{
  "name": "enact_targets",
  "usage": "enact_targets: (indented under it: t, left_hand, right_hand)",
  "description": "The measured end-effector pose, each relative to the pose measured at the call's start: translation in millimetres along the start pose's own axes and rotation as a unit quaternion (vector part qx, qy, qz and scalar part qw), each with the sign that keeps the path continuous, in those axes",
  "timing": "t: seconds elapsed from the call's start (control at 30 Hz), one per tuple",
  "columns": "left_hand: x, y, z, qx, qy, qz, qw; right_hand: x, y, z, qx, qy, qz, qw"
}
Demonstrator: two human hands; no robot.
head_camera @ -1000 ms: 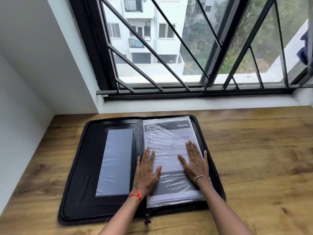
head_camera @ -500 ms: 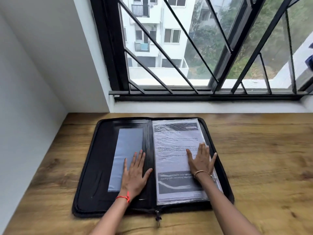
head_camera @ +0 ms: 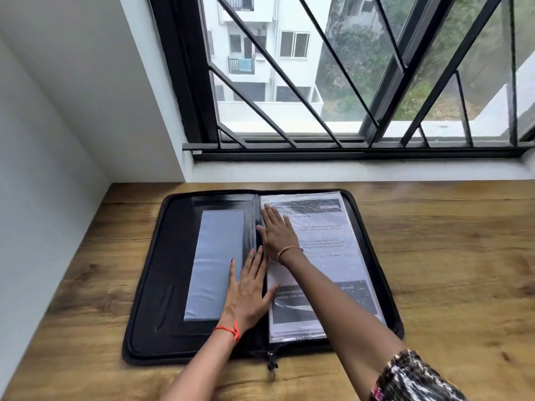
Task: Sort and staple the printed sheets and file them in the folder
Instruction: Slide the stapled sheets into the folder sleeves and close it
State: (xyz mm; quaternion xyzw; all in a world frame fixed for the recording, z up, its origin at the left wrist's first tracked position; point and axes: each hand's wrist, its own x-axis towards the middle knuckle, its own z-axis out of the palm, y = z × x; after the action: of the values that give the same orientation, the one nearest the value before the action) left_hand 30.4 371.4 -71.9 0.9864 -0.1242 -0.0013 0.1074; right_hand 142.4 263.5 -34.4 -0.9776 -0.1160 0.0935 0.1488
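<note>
A brown wooden table [head_camera: 448, 256] sits in a corner, by a white wall [head_camera: 43, 140] and a window [head_camera: 347, 82] with black bars. The black folder [head_camera: 162, 270] lies open and flat on it, long sides pointing at the window. The printed sheets [head_camera: 327, 256] lie in its right half under clear plastic. The right grip [head_camera: 276, 233] rests flat on their top left part, fingers straight. The left grip [head_camera: 247, 293] lies flat lower down, on the middle fold. Both hold nothing.

Open folder [head_camera: 150, 285] flat on the table [head_camera: 448, 270] before the window [head_camera: 347, 82], printed sheets [head_camera: 333, 256] in its right half, both hands on them near the spine
</note>
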Motion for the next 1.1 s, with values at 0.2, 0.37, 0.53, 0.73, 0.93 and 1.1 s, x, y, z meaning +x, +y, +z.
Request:
enact_targets:
  t: [0.2, 0.37, 0.53, 0.73, 0.93, 1.1]
  left_hand:
    - [-3, 0, 15, -0.011, 0.018, 0.005, 1.000]
    - [-4, 0, 15, -0.019, 0.034, 0.011, 0.999]
    - [-4, 1, 13, -0.018, 0.014, 0.009, 1.000]
    - [-5, 0, 12, -0.046, -0.003, 0.001, 0.999]
    - [-5, 1, 7, -0.114, 0.008, -0.014, 0.993]
    - [-4, 0, 4, -0.120, 0.006, -0.013, 0.993]
  right_hand:
    - [20, 32, -1, -0.055, -0.042, 0.028, 0.997]
    - [10, 81, -8, -0.020, 0.000, 0.095, 0.995]
    - [-5, 122, -11, 0.003, 0.043, 0.148, 0.988]
    - [-38, 137, -12, -0.007, 0.110, 0.236, 0.965]
    - [-82, 21, 32, 0.025, 0.052, 0.007, 0.998]
    - [-101, 24, 32, -0.007, 0.050, 0.053, 0.997]
